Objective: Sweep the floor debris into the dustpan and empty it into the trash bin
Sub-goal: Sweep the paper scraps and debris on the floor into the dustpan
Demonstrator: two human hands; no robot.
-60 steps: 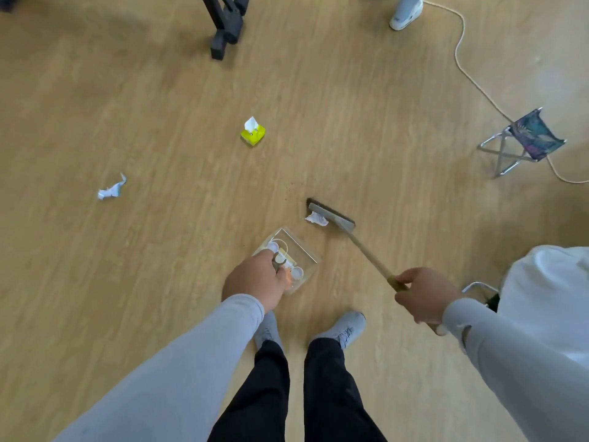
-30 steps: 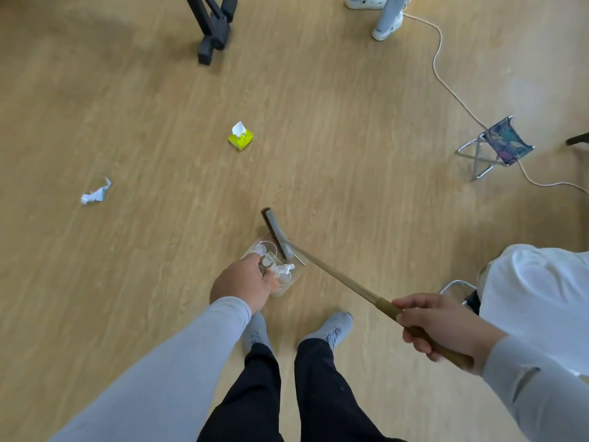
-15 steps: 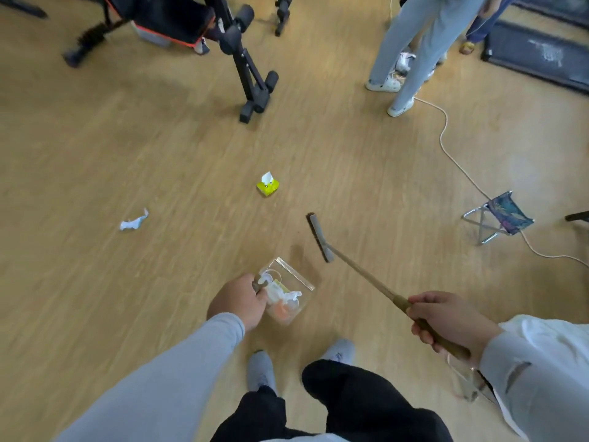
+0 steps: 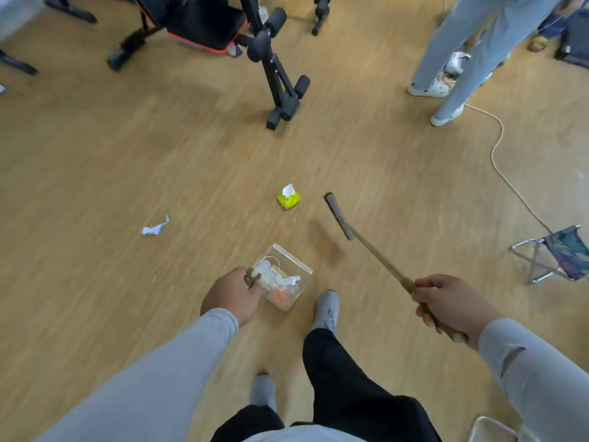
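Two hands busy: your left hand [image 4: 232, 295] grips the clear dustpan [image 4: 285, 277], which holds white scraps, by its handle; your right hand [image 4: 447, 303] grips the broom [image 4: 339, 215], raised beside the yellow tissue pack [image 4: 288, 199]. Crumpled paper [image 4: 154, 228] lies on the floor [image 4: 95, 173] further left.

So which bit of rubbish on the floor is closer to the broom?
The yellow tissue pack, just left of the broom head; the crumpled white paper lies farther left.
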